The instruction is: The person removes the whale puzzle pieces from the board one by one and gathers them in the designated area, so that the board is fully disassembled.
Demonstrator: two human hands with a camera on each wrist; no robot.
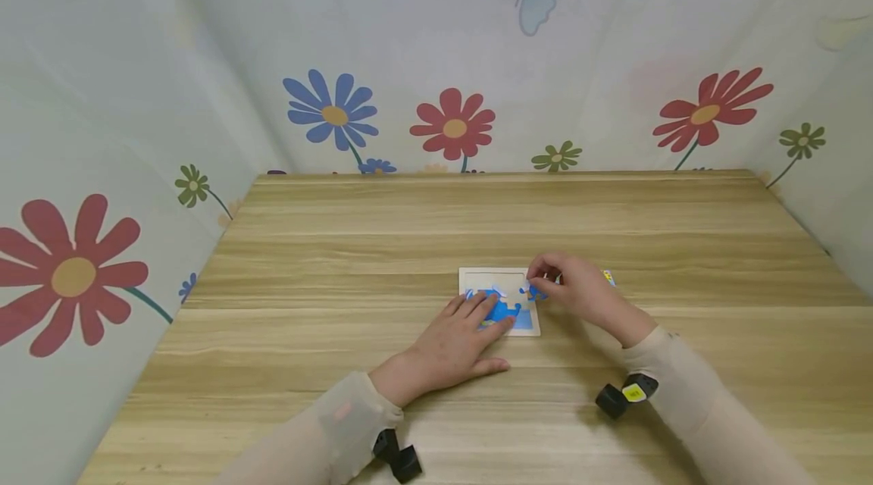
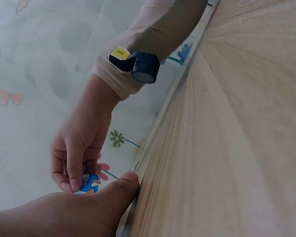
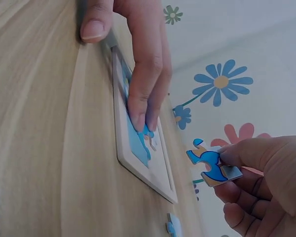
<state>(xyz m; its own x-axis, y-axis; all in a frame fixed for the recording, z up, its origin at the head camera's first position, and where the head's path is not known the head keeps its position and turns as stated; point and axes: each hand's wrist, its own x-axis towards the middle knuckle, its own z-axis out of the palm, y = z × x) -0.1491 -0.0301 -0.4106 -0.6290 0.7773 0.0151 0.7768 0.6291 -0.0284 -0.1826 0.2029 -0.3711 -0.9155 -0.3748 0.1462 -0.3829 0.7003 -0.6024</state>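
Note:
A pale-rimmed jigsaw tray (image 1: pixel 477 270) lies on the wooden table, partly filled with blue picture pieces. My left hand (image 1: pixel 453 345) rests on it, its extended fingers pressing the pieces and hiding part of the picture; the thumb lies out on the tabletop. Between thumb and fingers, my right hand (image 1: pixel 580 289) pinches a blue and white jigsaw piece (image 3: pixel 212 165), raised just over the tray's right side. In the left wrist view, that piece shows beyond the left hand, partly covered. The tray's upper part shows bare backing.
Another blue piece (image 3: pixel 173 226) lies on the table (image 3: pixel 44 148) beside the tray. A yellow-patterned item (image 1: pixel 608 277) peeks out behind the right hand, mostly hidden. A flower-printed white cloth (image 1: pixel 382 30) hangs behind the table and along its sides.

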